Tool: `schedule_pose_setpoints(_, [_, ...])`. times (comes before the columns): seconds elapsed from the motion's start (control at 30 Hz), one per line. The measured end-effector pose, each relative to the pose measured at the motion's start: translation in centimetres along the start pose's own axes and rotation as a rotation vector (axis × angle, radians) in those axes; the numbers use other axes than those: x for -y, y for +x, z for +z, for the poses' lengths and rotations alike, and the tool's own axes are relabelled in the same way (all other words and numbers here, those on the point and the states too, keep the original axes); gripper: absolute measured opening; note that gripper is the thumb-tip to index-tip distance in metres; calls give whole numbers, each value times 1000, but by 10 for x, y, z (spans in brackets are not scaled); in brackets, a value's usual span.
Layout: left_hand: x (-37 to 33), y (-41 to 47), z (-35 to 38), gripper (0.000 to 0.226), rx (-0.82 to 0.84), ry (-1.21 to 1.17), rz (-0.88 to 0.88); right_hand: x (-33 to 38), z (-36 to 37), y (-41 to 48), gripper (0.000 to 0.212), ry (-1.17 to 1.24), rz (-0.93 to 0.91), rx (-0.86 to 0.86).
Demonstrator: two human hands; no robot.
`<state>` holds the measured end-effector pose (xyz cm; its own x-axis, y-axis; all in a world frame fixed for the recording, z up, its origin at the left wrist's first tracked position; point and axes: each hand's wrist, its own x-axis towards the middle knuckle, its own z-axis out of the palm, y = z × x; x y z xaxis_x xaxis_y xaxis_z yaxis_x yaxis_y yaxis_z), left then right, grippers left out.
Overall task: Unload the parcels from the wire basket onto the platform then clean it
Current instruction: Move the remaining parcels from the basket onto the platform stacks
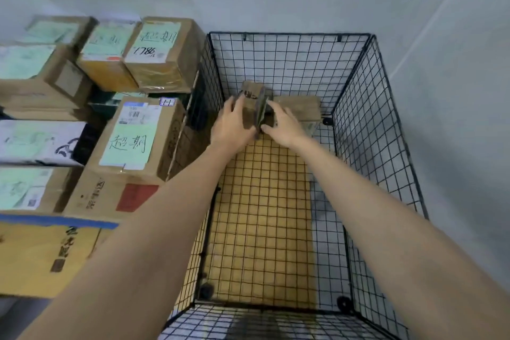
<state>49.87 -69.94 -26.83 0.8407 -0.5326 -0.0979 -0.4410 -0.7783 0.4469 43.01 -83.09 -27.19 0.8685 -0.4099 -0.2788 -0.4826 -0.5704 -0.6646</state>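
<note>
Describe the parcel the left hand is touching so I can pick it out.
Look inside the black wire basket, right of the stacked cartons, at its far end. The small brown box stands there against the left hand. Unlike the flatter, wider parcel on its right, it stands upright and bears dark print.

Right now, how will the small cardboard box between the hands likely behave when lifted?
Probably stiff: the small cardboard box has square edges. Likely light, being little bigger than the left hand and right hand flanking it. The thin flat parcel against it may topple.
</note>
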Motion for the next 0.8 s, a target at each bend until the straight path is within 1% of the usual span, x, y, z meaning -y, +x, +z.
schedule_pose_setpoints(0.07, [4,7,5,82,-16,-52,-24,2,11,10,70,45,4,9])
schedule_pose_setpoints(0.13, [8,12,7,79,-43,-97,-9,1,19,17,71,88,2,18])
schedule_pose_setpoints(0.37, [17,23,10,67,-114,-115,9,-5,29,32,69,156,-32,27])
schedule_pose_setpoints(0.43, [19,27,13,68,-101,-134,18,-7,30,34,70,161,-43,29])
schedule_pose_setpoints(0.57, [21,33,18,75,-49,-246,43,-7,29,36,71,170,-65,60])
schedule_pose_setpoints(0.7, [22,31,20,71,-73,-305,33,-5,28,32,69,192,-74,90])
schedule_pose_setpoints(0.8, [18,26,11,66,-94,-297,40,-2,26,24,67,217,-71,92])
